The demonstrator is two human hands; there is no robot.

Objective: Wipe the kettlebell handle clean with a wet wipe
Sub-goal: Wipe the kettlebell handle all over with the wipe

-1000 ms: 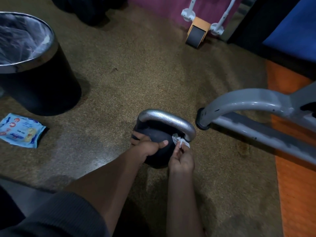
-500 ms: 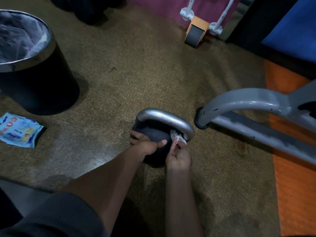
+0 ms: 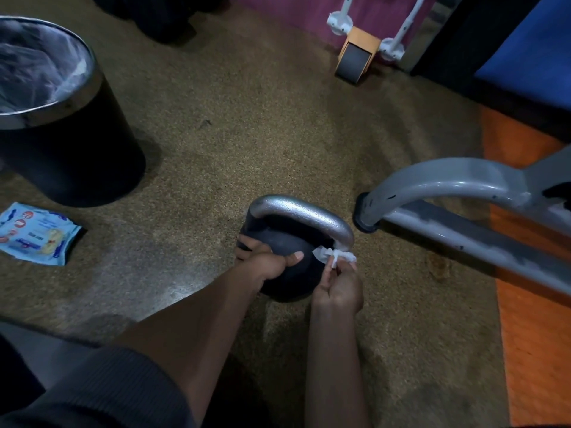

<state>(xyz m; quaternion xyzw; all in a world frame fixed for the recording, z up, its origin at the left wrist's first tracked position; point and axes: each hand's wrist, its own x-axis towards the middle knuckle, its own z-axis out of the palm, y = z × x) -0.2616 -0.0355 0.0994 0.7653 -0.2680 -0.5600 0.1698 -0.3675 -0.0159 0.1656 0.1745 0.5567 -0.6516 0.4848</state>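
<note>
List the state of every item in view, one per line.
Black kettlebell: upright on floor, steadied by left hand.
Silver metal handle: being wiped at its right end.
White wet wipe: crumpled, pinched by right hand.
Black lined bin: open.
Blue wipes packet: lying flat.

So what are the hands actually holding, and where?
The right hand pinches a wet wipe against the handle's right base. The left hand grips the kettlebell's round body.
</note>
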